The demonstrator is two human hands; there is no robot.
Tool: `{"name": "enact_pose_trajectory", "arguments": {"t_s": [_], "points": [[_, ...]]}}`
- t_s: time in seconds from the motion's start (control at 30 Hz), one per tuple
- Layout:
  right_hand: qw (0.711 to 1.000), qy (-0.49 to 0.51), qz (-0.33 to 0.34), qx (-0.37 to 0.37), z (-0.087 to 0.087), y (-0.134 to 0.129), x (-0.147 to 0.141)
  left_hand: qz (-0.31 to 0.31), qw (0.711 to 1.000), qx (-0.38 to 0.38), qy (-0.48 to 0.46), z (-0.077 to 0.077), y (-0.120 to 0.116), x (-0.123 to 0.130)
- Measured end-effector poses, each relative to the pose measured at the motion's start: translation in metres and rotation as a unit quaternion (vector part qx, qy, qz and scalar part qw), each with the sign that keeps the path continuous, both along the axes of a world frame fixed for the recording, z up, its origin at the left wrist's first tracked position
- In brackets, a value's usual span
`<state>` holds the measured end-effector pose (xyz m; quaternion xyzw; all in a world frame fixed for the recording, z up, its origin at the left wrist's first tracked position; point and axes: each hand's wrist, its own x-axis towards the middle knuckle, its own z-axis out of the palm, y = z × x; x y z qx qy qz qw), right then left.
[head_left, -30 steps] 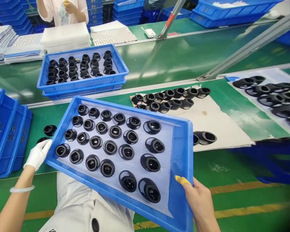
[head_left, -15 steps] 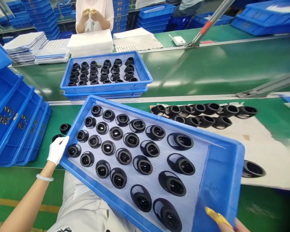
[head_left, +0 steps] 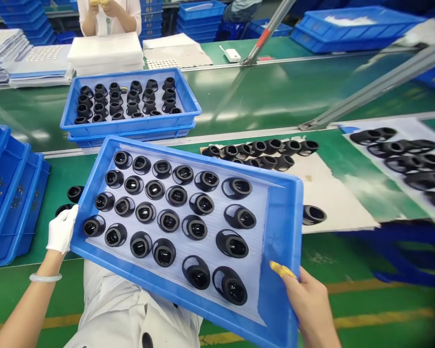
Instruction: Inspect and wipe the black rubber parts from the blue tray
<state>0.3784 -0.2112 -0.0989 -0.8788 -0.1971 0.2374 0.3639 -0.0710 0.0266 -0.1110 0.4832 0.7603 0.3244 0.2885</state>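
Observation:
A blue plastic tray (head_left: 282, 203) is held tilted above my lap, between my two hands. White paper lines its floor, and rows of black ring-shaped parts (head_left: 167, 220) stand on the paper. My left hand (head_left: 62, 229), in a white glove, is closed on the tray's left end. At the right end my right hand (head_left: 306, 295) grips the rim, its thumb in a yellow finger cot (head_left: 281, 269) over the inner wall; the other fingers are mostly hidden behind the tray. Two black parts (head_left: 75, 194) lie on the bench beside my left hand.
Ahead stands another blue tray (head_left: 199, 112) of black parts, stacked on a second one. Blue trays (head_left: 32, 208) are piled at the left. More black parts lie on cardboard (head_left: 342, 203) and white paper at right. A slanted metal bar (head_left: 377, 87) crosses the right. A person (head_left: 108, 19) works opposite.
The view has turned to the right, so surroundings shift left. The tray has come left in view, and my right hand on its right end now shows more fully.

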Motion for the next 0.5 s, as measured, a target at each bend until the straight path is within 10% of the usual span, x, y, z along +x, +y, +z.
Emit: {"name": "enact_pose_trajectory", "arguments": {"t_s": [0.5], "points": [[0.977,0.206,-0.06,-0.019,0.038,0.034,0.012,0.107,0.992,-0.053,-0.046,0.017,0.012,0.01]]}}
